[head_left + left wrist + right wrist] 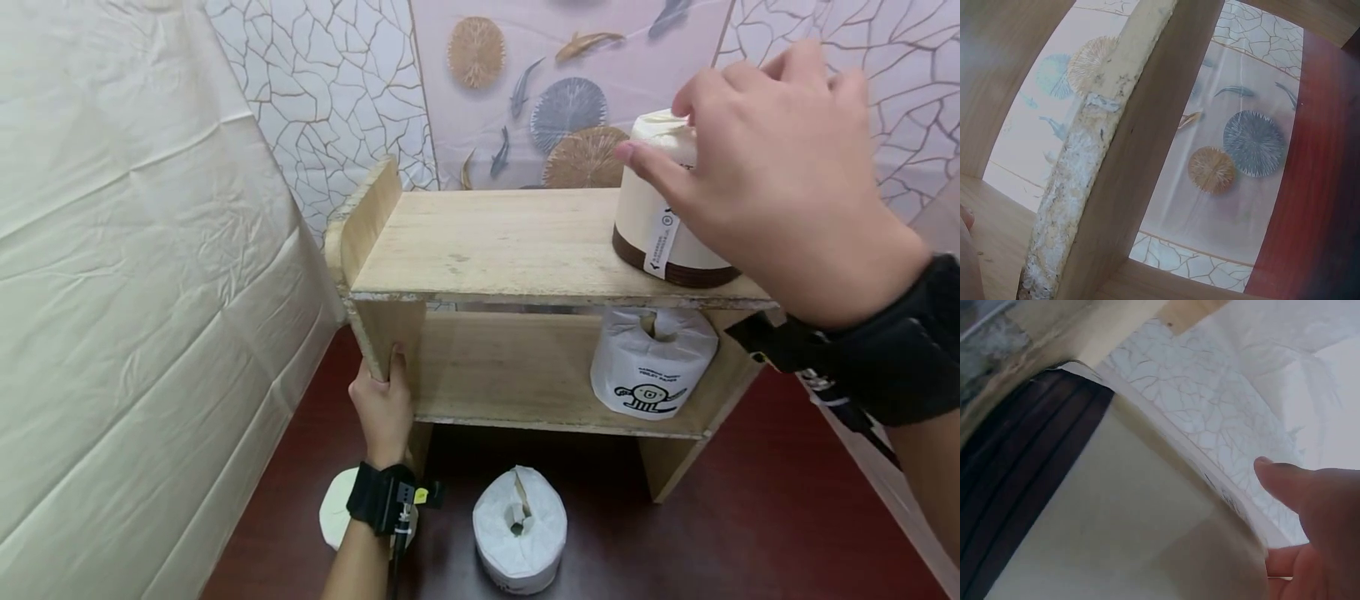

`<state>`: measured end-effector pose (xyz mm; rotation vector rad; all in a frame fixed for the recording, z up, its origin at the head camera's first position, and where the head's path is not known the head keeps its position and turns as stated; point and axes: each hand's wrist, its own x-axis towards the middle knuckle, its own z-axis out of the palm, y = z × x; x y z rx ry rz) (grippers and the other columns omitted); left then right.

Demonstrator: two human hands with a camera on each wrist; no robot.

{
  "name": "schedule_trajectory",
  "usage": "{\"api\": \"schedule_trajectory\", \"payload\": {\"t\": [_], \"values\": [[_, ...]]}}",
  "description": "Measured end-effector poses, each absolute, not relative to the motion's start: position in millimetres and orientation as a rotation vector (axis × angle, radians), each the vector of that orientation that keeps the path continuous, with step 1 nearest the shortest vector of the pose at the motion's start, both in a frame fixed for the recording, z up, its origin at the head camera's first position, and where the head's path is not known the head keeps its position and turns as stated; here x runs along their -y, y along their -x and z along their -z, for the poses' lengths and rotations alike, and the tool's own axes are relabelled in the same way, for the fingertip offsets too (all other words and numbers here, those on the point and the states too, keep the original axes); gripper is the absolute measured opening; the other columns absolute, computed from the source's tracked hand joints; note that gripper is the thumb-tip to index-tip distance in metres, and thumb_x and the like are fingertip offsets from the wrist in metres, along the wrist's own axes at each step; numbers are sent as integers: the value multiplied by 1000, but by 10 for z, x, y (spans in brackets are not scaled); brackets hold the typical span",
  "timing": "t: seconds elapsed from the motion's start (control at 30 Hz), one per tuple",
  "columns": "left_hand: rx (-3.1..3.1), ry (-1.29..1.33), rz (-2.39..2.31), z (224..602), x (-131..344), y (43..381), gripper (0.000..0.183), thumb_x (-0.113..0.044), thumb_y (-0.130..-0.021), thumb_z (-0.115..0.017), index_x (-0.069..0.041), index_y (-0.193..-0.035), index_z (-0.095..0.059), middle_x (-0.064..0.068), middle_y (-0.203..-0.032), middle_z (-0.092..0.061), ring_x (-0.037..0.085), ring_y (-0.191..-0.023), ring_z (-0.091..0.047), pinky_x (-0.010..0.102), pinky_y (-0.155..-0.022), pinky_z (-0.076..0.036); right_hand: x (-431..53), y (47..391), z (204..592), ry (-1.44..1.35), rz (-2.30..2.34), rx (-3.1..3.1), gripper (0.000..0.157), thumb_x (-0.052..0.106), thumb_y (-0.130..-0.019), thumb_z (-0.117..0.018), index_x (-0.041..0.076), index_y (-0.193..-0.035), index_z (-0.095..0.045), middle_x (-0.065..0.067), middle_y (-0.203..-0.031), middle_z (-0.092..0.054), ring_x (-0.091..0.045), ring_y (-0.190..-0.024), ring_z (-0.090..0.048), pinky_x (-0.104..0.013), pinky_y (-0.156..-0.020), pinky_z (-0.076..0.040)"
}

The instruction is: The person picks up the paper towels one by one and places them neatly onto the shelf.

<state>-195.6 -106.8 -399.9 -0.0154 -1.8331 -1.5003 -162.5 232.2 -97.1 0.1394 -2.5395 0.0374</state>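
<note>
A small wooden shelf [495, 250] stands in the middle of the head view. My left hand [382, 408] grips its left side panel, the thumb on the inner face and the other fingers mostly hidden behind it. On the top board's right end stands a cream and brown wrapped toilet paper roll [637, 217]. My right hand [780, 158] is over its top, fingers spread. In the right wrist view, the thumb [1285, 478] is apart from the roll [1129, 500], while fingertips [1282, 562] rest at its upper end.
A white wrapped toilet paper roll [652, 367] sits on the middle board at the right. Another white roll [520, 533] stands on the dark red table [750, 517] in front. A pale roll [337, 508] is partly hidden behind my left wrist. Cream cloth [135, 292] hangs at the left.
</note>
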Motion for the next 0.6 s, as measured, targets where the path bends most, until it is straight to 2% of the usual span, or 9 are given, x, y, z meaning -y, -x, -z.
{"api": "schedule_trajectory", "payload": {"t": [0.03,0.1,0.2,0.27,0.37,0.5,0.53,0.6], "values": [[1832,15,1502,4004,1066,1953,40,-33,-105,-68,-2,-129,-72,18,-109,-77,32,-90,-77,32,-70,-58,-2181,1505,919,-113,-12,2565,88,78,-99,-44,-4,-127,-61,-29,-122,-60,-58,-129,-36,-78,-100,-24],[1834,17,1506,4023,1064,1956,39,-33,-105,-68,-3,-128,-72,18,-109,-77,32,-90,-77,31,-70,-57,-2033,1403,867,-56,35,2599,90,74,-102,-40,-13,-117,-56,-36,-112,-55,-61,-128,-35,-78,-103,-23],[1833,28,1509,4042,1057,1959,37,-32,-105,-68,-3,-128,-72,18,-109,-77,32,-90,-77,36,-70,-58,-1980,1396,858,5,134,2604,91,71,-104,-37,-19,-105,-50,-38,-100,-50,-63,-126,-35,-77,-104,-22],[1827,36,1508,4049,1056,1960,35,-30,-105,-68,-3,-128,-73,19,-109,-77,32,-89,-77,43,-69,-59,-1973,1425,859,37,201,2608,94,72,-104,-35,-21,-104,-49,-38,-97,-49,-63,-125,-35,-77,-103,-22],[1815,41,1501,4042,1058,1959,33,-27,-105,-69,-2,-127,-73,19,-109,-77,33,-89,-77,47,-69,-58,-1976,1471,854,34,252,2589,96,74,-104,-30,-16,-84,-56,-35,-86,-51,-65,-125,-36,-78,-103,-22],[1817,42,1489,4022,1065,1970,34,-28,-105,-69,-2,-126,-73,19,-108,-77,31,-89,-77,33,-69,-58,-1975,1553,795,18,248,2588,99,82,-99,-23,-2,-58,-56,-34,-72,-55,-69,-140,-26,-83,-108,-16],[1819,39,1486,4017,1065,1971,34,-28,-105,-69,-1,-126,-73,19,-108,-77,31,-89,-77,29,-69,-57,-1970,1582,781,28,259,2600,100,83,-98,-21,-1,-58,-58,-37,-75,-58,-69,-143,-21,-84,-110,-14],[1822,35,1482,4013,1069,1971,35,-29,-105,-68,-1,-126,-72,19,-107,-77,32,-88,-77,23,-69,-55,-1958,1643,760,67,292,2648,102,83,-98,-19,-2,-67,-65,-41,-93,-64,-68,-149,-11,-85,-111,-10]]}}
